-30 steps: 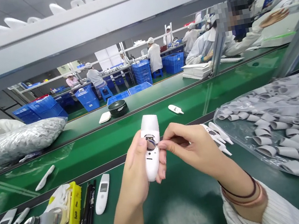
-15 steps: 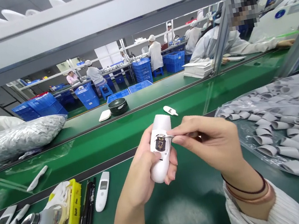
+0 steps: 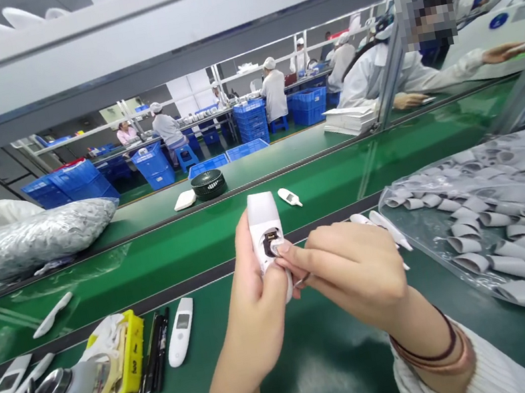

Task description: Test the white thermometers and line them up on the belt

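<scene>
My left hand (image 3: pixel 253 303) is wrapped around a white handheld thermometer (image 3: pixel 261 209), held upright over the bench with its back toward me. A recess in its back lies uncovered, showing a dark circuit board (image 3: pixel 269 241). My right hand (image 3: pixel 356 268) is closed, its index fingertip at the lower edge of this recess. A small shiny round thing shows at that fingertip; I cannot tell whether it is a separate part. Below the fingers, a thin metal tool like tweezers (image 3: pixel 302 280) sticks out of my right hand. My fingers hide the thermometer's lower end.
A plastic bag of grey-white sleeves (image 3: pixel 508 234) lies at right. At left are a yellow tray (image 3: pixel 135 354), a jar (image 3: pixel 68 390), black pens (image 3: pixel 156 357) and several thermometers (image 3: pixel 181 333). A green conveyor (image 3: pixel 199 238) runs behind, carrying a small thermometer (image 3: pixel 289 197). Co-workers sit beyond.
The thermometer has moved slightly left and stands straighter. My right fingertip has come down to the recess, and the metal tool has swung below the fingers. More white pieces show behind my right hand.
</scene>
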